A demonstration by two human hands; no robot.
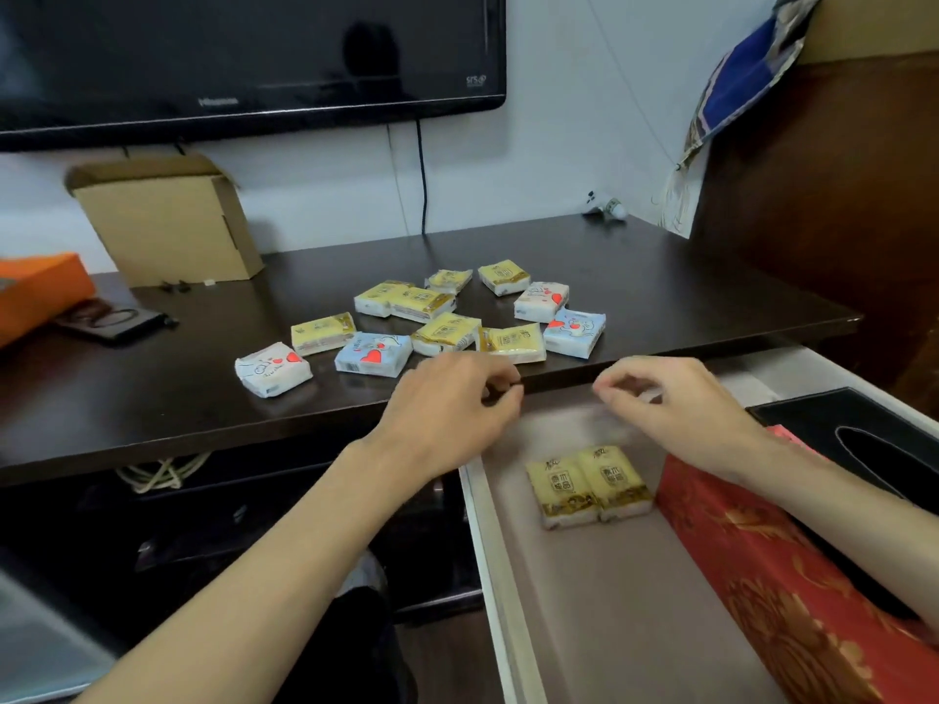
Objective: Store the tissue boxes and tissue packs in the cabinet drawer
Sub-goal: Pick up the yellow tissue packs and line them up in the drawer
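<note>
Hands [457, 393] empty above drawer [599, 602]

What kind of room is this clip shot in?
Probably a home living room or bedroom: a wall-mounted TV above a dark media cabinet, its open drawer holding tissue packs.

The open drawer [584, 602] has a broad bare floor along its left side and front, with only two yellow packs [589, 487] lying side by side mid-floor, while the red tissue box [772, 576] and the black tissue box [864, 439] fill its right side. On the dark tabletop [152, 398], the scattered tissue packs [447, 317] crowd the middle near the front edge. Bare surface lies open to the left front and at the right rear, while the cardboard box [167, 221] blocks the back left.
</note>
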